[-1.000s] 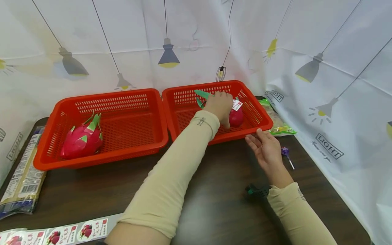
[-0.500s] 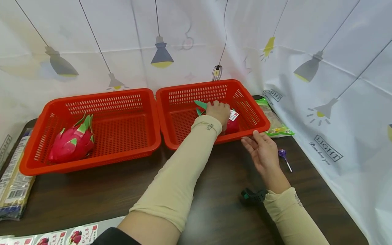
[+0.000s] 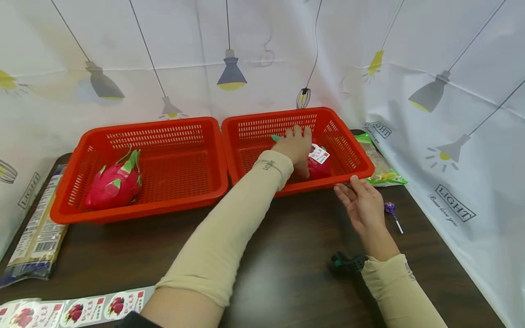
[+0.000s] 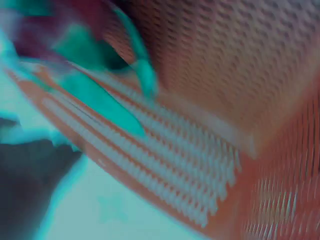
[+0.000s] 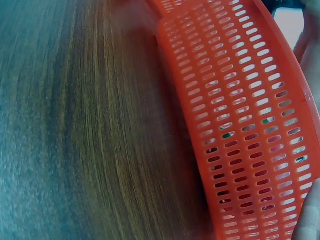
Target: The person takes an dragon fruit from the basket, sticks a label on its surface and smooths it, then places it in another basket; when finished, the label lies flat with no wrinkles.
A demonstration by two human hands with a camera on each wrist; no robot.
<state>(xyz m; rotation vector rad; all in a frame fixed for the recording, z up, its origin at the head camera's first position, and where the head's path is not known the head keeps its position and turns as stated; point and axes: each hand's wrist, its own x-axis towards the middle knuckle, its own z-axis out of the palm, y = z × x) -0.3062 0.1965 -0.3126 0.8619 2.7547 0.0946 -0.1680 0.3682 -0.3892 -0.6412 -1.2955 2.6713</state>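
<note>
In the right red basket (image 3: 268,116) lies a pink dragon fruit (image 3: 318,169) bearing a white sticker (image 3: 319,154). My left hand (image 3: 293,149) is over it with fingers spread, hiding its left side. Blurred green leaves (image 4: 82,47) show in the left wrist view. At this basket's front right corner, my right hand (image 3: 362,205) pinches the rim, thumb on top and fingers beneath. Another dragon fruit (image 3: 115,186), with no sticker showing, sits at the left end of the left red basket (image 3: 180,175).
A strip of dragon fruit labels (image 3: 86,311) lies at the front left. Flat packages stand at both sides, one blue and gold (image 3: 38,234), one green-edged (image 3: 379,161). A purple lollipop (image 3: 390,208) lies right of my right hand. A printed curtain (image 3: 266,45) hangs behind.
My left hand lowered toward the stickered dragon fruit, then rose slightly with its fingers spreading, and more of the sticker shows. The right hand stays on the basket rim. The head view shifted.
</note>
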